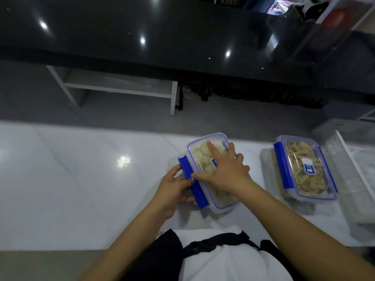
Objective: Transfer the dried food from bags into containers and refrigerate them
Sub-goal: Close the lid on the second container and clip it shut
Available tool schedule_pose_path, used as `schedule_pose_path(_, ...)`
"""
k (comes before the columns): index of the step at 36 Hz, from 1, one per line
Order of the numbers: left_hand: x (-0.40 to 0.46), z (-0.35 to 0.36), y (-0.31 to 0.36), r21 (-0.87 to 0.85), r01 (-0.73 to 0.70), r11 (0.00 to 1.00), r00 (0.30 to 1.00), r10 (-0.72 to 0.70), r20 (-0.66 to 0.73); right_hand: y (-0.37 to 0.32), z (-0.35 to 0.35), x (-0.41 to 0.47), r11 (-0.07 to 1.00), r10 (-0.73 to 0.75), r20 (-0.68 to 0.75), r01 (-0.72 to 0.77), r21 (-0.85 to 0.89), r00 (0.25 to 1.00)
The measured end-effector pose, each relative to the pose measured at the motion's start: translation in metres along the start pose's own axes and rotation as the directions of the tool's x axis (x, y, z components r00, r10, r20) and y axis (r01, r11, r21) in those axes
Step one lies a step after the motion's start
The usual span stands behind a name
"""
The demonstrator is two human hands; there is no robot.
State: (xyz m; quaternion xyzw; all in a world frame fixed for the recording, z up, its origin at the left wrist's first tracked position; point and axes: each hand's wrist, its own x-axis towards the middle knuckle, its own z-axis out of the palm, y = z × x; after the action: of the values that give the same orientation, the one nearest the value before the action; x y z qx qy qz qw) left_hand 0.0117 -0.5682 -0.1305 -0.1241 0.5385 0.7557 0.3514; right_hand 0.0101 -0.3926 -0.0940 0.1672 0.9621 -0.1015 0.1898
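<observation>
Bare forearms, white shirt, black strap with buckle

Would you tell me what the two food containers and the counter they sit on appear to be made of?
Left container: clear plastic, apparently; pale food shows through the lid, and the blue latch looks like opaque plastic. Right container: the same clear plastic with blue latches. Counter: glossy white, faintly veined, mirroring ceiling lights; polished stone or tile, I cannot tell which.

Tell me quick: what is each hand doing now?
Left hand: pinching the blue side clip of the container.
Right hand: open, pressing flat on its lid.
</observation>
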Motion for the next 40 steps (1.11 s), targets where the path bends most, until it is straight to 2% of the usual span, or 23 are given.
schedule_pose_path(5, 0.004, -0.010, 0.011, 0.057, -0.024, 0.998, 0.996, 0.029, -0.081, 0.007, -0.027, 0.004, 0.995, -0.064, 0.124, 0.054, 0.083, 0.990)
schedule_pose_path(7, 0.006, -0.017, 0.017, 0.087, -0.052, 0.995, 0.990, 0.064, -0.130, 0.014, -0.037, 0.003, 0.982, -0.093, 0.160, 0.064, 0.176, 0.983)
schedule_pose_path(9, 0.008, -0.024, 0.024, 0.130, -0.079, 0.988, 0.984, 0.098, -0.149, 0.022, -0.041, 0.000, 0.950, -0.121, 0.114, 0.082, 0.301, 0.986)
schedule_pose_path(11, 0.008, -0.028, 0.031, 0.194, -0.088, 0.977, 0.987, 0.112, -0.116, 0.032, -0.039, -0.002, 0.907, -0.082, 0.020, 0.066, 0.416, 0.996)
schedule_pose_path(13, 0.007, -0.028, 0.036, 0.249, -0.082, 0.965, 0.993, 0.101, -0.065, 0.041, -0.035, 0.000, 0.806, 0.016, 0.020, -0.025, 0.592, 1.000)
schedule_pose_path(15, 0.006, -0.024, 0.037, 0.323, -0.067, 0.944, 0.995, 0.087, -0.048, 0.047, -0.030, 0.003, 0.650, 0.087, 0.154, -0.173, 0.739, 0.984)
schedule_pose_path(18, 0.003, -0.019, 0.036, 0.398, -0.057, 0.916, 0.994, 0.088, -0.061, 0.057, -0.022, 0.007, 0.476, 0.094, 0.372, -0.370, 0.798, 0.923)
schedule_pose_path(20, 0.002, -0.017, 0.036, 0.426, -0.059, 0.903, 0.993, 0.096, -0.066, 0.060, -0.019, 0.009, 0.431, 0.081, 0.429, -0.420, 0.799, 0.900)
schedule_pose_path(23, 0.002, -0.015, 0.039, 0.493, -0.060, 0.868, 0.991, 0.109, -0.072, 0.059, -0.019, 0.012, 0.433, 0.088, 0.441, -0.433, 0.791, 0.893)
schedule_pose_path(26, 0.003, -0.013, 0.042, 0.544, -0.053, 0.837, 0.991, 0.111, -0.073, 0.058, -0.023, 0.014, 0.484, 0.093, 0.428, -0.417, 0.770, 0.899)
schedule_pose_path(31, 0.003, -0.012, 0.043, 0.586, -0.044, 0.809, 0.991, 0.109, -0.076, 0.054, -0.026, 0.012, 0.495, 0.129, 0.364, -0.378, 0.782, 0.922)
schedule_pose_path(35, 0.002, -0.011, 0.041, 0.573, -0.029, 0.819, 0.990, 0.103, -0.097, 0.051, -0.027, 0.007, 0.510, 0.119, 0.326, -0.340, 0.791, 0.938)
schedule_pose_path(40, 0.001, -0.011, 0.041, 0.547, -0.017, 0.837, 0.990, 0.090, -0.106, 0.058, -0.030, 0.003, 0.504, 0.093, 0.352, -0.349, 0.790, 0.931)
